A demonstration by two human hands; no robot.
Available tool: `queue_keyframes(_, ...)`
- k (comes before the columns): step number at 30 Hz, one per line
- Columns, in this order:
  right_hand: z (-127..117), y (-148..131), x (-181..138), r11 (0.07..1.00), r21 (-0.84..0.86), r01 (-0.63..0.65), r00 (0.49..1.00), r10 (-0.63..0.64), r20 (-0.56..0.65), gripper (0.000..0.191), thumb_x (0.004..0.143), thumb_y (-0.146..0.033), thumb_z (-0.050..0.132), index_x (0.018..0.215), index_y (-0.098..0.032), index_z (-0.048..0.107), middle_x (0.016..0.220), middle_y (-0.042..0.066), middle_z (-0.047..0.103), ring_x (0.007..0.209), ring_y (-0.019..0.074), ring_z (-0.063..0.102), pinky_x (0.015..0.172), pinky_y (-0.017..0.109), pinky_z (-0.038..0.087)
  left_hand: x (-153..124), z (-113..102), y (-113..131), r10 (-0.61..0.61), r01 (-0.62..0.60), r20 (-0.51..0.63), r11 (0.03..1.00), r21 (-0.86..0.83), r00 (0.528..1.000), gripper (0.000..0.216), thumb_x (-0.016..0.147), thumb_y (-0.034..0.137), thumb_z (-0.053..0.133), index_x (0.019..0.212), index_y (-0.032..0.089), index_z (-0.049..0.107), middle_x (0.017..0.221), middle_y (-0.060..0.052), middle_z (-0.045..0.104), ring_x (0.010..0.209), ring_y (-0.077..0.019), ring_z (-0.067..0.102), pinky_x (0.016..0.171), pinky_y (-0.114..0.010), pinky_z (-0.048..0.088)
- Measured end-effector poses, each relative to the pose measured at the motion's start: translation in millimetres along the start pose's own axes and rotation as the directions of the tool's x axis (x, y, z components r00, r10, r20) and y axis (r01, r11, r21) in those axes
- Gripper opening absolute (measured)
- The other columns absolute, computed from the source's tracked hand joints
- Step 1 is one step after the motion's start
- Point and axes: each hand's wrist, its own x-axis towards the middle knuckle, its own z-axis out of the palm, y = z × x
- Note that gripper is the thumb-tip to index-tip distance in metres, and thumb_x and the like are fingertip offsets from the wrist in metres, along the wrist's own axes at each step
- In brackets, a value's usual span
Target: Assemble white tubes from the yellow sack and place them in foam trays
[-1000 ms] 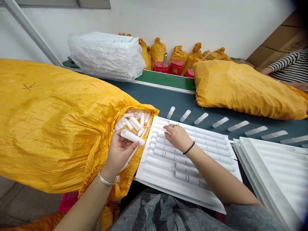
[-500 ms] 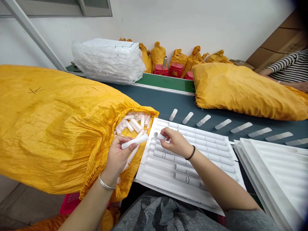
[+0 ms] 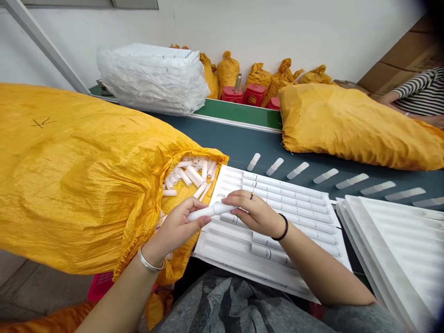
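Observation:
My left hand [image 3: 178, 224], with a silver bangle at the wrist, is closed around a plain white tube [image 3: 200, 213]. My right hand [image 3: 255, 213] grips a second white tube [image 3: 219, 207], mostly covered by its fingers. The two tubes meet end to end, and how far one sits inside the other is hard to tell. Below my right hand lies a white tray [image 3: 222, 245] with long grooves, several of them filled with printed white tubes [image 3: 267, 253]. Beside my left hand a yellow woven sack [image 3: 138, 185] gapes, showing loose white tubes [image 3: 194, 175].
Short translucent white tubes [image 3: 326, 175] stand in a row on the dark conveyor belt [image 3: 239, 138]. White trays [image 3: 391, 240] are stacked at right. A full yellow sack [image 3: 357, 125] and a plastic-wrapped stack [image 3: 156, 83] lie beyond. A person in a striped sleeve [image 3: 419, 88] is at far right.
My right hand has lifted its tube off the tray and moved it against the end of the tube in my left hand. The left-hand tube has shifted slightly down and right.

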Motion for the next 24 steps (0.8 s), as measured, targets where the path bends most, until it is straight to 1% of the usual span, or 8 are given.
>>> queue_keyframes(2,2,-1,0,0.998,0.011,-0.056,0.998,0.057,-0.01,0.03,0.091,-0.019,0.049,0.122,-0.019,0.052,0.105,0.01,0.063,0.099,0.017,0.059,0.086,0.032,0.05,-3,0,3,0.023,-0.019,-0.037,0.996,0.091,0.999,0.026,0.082,0.042,0.061,0.095,0.02,0.056,0.085,0.001,0.058,0.075,-0.0133,0.053,0.064,-0.023,0.042)
queue_keyframes(5,5,-2,0,0.989,0.041,-0.141,0.99,0.141,0.002,0.026,0.092,-0.024,0.05,0.117,-0.018,0.055,0.103,0.009,0.065,0.088,0.0155,0.061,0.08,0.029,0.05,-6,0,1,0.125,-0.103,-0.071,0.961,0.259,0.99,0.024,0.084,0.041,0.059,0.096,0.02,0.056,0.084,0.001,0.058,0.073,-0.0137,0.054,0.064,-0.024,0.042)
queue_keyframes(9,7,-1,0,0.929,0.156,-0.336,0.942,0.329,0.068,0.027,0.093,-0.033,0.047,0.11,-0.016,0.06,0.088,0.005,0.066,0.071,0.0127,0.059,0.065,0.025,0.048,-7,-2,-5,0.289,-0.243,-0.04,0.864,0.44,0.957,0.024,0.085,0.037,0.058,0.1,0.019,0.053,0.092,-0.002,0.062,0.081,-0.0164,0.059,0.071,-0.027,0.045)
queue_keyframes(12,7,1,-1,0.888,0.206,-0.411,0.91,0.387,0.148,0.031,0.094,-0.036,0.044,0.111,-0.015,0.059,0.082,0.004,0.064,0.065,0.0111,0.056,0.06,0.023,0.047,-7,-4,-5,0.291,-0.25,-0.012,0.842,0.478,0.957,0.024,0.086,0.038,0.056,0.1,0.019,0.052,0.092,-0.003,0.063,0.081,-0.017,0.06,0.07,-0.028,0.046)
queue_keyframes(15,5,2,0,0.948,0.131,-0.292,0.952,0.274,0.139,0.039,0.091,-0.035,0.053,0.126,-0.017,0.051,0.108,0.009,0.063,0.085,0.0149,0.059,0.076,0.028,0.049,-7,-4,-4,0.202,-0.176,-0.011,0.878,0.445,0.979,0.024,0.085,0.039,0.057,0.099,0.02,0.052,0.091,-0.002,0.062,0.079,-0.0169,0.06,0.068,-0.028,0.046)
queue_keyframes(17,7,0,0,0.982,0.07,-0.178,0.977,0.168,0.129,0.045,0.089,-0.032,0.056,0.13,-0.018,0.046,0.115,0.011,0.059,0.096,0.0176,0.057,0.085,0.032,0.048,-6,-2,-5,0.145,-0.135,-0.004,0.928,0.348,0.989,0.029,0.084,0.038,0.059,0.106,0.021,0.048,0.097,-0.003,0.062,0.086,-0.0177,0.061,0.071,-0.028,0.048)
queue_keyframes(21,15,-10,0,0.998,-0.01,-0.064,0.992,0.065,0.11,0.031,0.092,-0.025,0.05,0.121,-0.015,0.052,0.092,0.01,0.062,0.087,0.0173,0.059,0.077,0.03,0.05,-8,6,-11,0.1,-0.102,0.026,0.99,0.101,0.995,0.032,0.084,0.034,0.059,0.109,0.023,0.041,0.096,-0.002,0.062,0.086,-0.0157,0.061,0.072,-0.026,0.049)
queue_keyframes(24,22,-13,3,0.998,-0.06,0.003,0.992,0.004,0.124,0.031,0.093,-0.026,0.048,0.123,-0.015,0.05,0.092,0.01,0.063,0.085,0.017,0.059,0.075,0.029,0.051,-10,9,-15,0.109,-0.11,0.014,0.989,0.102,0.994,0.027,0.085,0.034,0.059,0.102,0.023,0.042,0.093,-0.001,0.06,0.085,-0.0146,0.06,0.073,-0.026,0.049)
